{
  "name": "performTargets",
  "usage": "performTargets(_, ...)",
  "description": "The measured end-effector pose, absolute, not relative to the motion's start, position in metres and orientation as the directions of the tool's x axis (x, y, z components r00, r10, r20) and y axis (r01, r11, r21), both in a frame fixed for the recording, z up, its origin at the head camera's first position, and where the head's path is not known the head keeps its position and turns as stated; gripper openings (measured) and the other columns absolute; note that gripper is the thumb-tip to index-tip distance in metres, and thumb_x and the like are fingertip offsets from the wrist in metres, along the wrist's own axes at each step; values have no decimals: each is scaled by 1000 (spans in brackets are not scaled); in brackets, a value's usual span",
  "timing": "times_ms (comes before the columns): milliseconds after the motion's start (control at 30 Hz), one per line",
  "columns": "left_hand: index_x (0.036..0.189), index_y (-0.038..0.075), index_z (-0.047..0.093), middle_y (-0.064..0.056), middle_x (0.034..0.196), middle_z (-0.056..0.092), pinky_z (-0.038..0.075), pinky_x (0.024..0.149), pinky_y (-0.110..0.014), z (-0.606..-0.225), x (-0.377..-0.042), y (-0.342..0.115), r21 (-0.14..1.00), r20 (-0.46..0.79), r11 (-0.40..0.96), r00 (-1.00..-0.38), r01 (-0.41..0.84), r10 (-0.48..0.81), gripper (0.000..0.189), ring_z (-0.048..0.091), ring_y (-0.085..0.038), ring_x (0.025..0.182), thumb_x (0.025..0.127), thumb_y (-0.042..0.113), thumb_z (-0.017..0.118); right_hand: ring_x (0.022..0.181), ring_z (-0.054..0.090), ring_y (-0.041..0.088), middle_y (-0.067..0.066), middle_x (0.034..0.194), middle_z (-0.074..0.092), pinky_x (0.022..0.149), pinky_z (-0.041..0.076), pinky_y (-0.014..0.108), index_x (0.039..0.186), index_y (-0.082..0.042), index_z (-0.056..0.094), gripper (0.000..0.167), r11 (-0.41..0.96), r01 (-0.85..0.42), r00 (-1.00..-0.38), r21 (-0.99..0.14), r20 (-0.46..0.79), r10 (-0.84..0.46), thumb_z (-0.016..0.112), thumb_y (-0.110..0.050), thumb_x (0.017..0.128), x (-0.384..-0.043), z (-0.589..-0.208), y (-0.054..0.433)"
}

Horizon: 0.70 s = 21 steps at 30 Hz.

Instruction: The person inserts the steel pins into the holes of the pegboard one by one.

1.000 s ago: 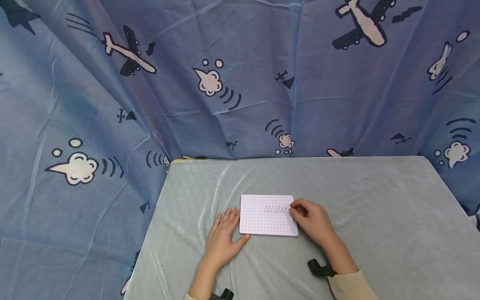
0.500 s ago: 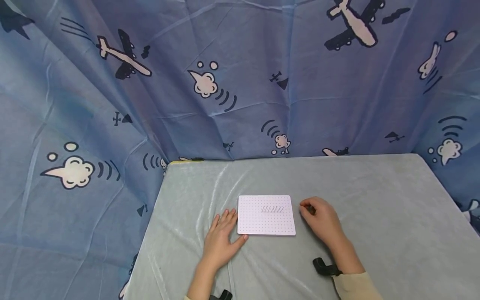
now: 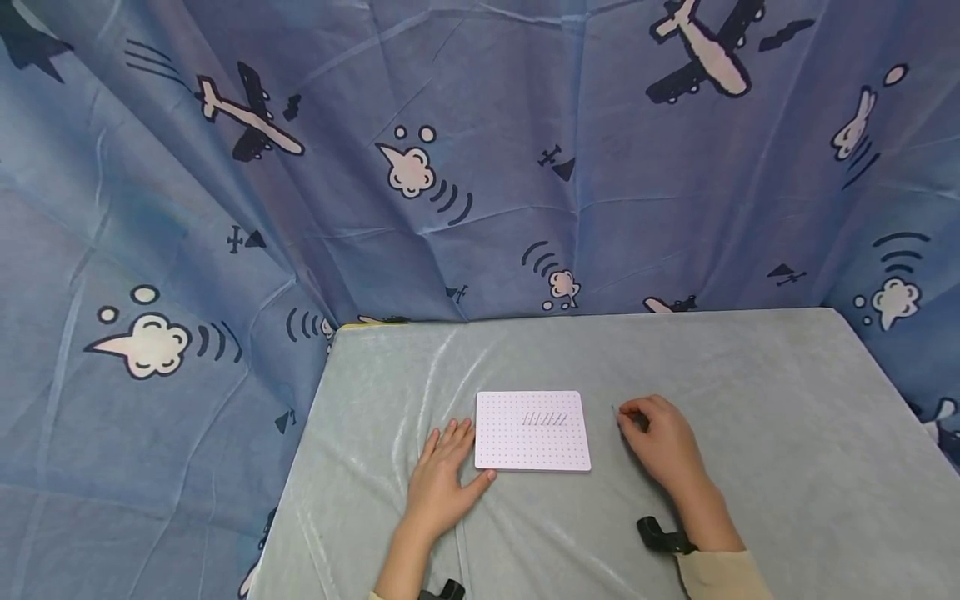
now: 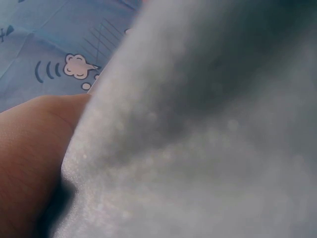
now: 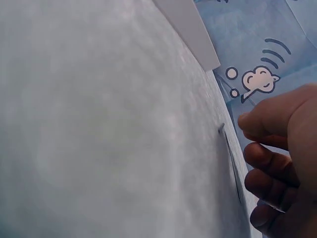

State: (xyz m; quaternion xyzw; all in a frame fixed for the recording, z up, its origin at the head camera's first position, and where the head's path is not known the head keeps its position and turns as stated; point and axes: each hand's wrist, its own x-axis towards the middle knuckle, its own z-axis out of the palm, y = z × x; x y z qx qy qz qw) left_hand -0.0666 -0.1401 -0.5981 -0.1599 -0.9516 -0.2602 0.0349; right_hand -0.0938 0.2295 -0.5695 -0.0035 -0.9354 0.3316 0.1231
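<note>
A pale pegboard (image 3: 510,446) with rows of small dots lies on the cloth in the head view. Several thin dark slanted pins (image 3: 545,419) stand in a row on its upper right part. My left hand (image 3: 441,490) rests flat by its left edge, with fingers spread and the thumb at the lower left corner. To the right of the board, my right hand (image 3: 660,437) hovers low with loosely curled fingers. A thin metal pin (image 5: 231,157) with a small head lies on the cloth just beside those fingertips, apart from them in the right wrist view.
Grey velvety cloth (image 3: 787,433) covers the table. A blue curtain (image 3: 480,167) printed with planes and clouds hangs behind and to the sides. Each wrist wears a black camera mount (image 3: 663,536). The left wrist view is mostly blurred cloth.
My right hand has moved from the board's right edge out to the right. A thin pin now shows on the cloth at its fingertips. The left hand stays in place.
</note>
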Motion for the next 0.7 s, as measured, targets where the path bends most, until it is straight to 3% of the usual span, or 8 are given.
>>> performTargets(333, 163, 11, 53, 1, 172, 42, 11, 138, -40, -599, -66, -140, 485, 126, 820, -952, 305, 280, 84, 28, -17, 164, 98, 61, 73, 94, 68, 36, 19, 106, 72, 81, 58, 57, 109, 4, 78, 16, 795, -18, -979, -607, 170, 108, 78, -7, 97, -90, -568, 236)
performTargets(700, 162, 11, 54, 0, 172, 44, 13, 137, -43, -598, -67, -140, 477, 141, 820, -949, 316, 283, 84, 30, -20, 163, 98, 61, 73, 87, 67, 34, 17, 100, 71, 78, 58, 57, 104, 4, 78, 14, 821, -36, -984, -570, 164, 70, 78, -7, 95, -90, -568, 241)
